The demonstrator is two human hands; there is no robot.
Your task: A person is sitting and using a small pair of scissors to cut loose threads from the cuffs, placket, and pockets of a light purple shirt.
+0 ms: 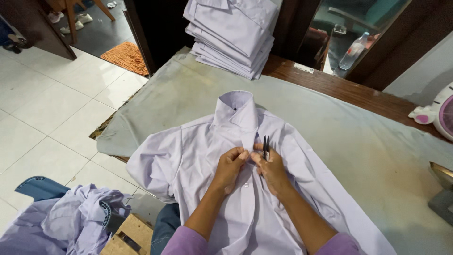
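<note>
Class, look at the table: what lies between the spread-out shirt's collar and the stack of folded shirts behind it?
In the head view, only bare grey table cover lies between the collar and the stack of folded shirts.

A small garment workshop: a wooden work table (330,85) padded with worn grey cloth (188,94), a tall stack of folded pale lilac shirts (233,35) at its far edge, more lilac shirts heaped in a blue plastic basket (40,188) on the white tiled floor (42,123).

The shirt (245,198) runs off the bottom edge at 6 o'clock; the fan (443,113) at 3 o'clock is cut by the right edge; the button spot under the fingertips (244,154) is hidden; the bottle (353,51) at 1 o'clock looks blurry.
</note>
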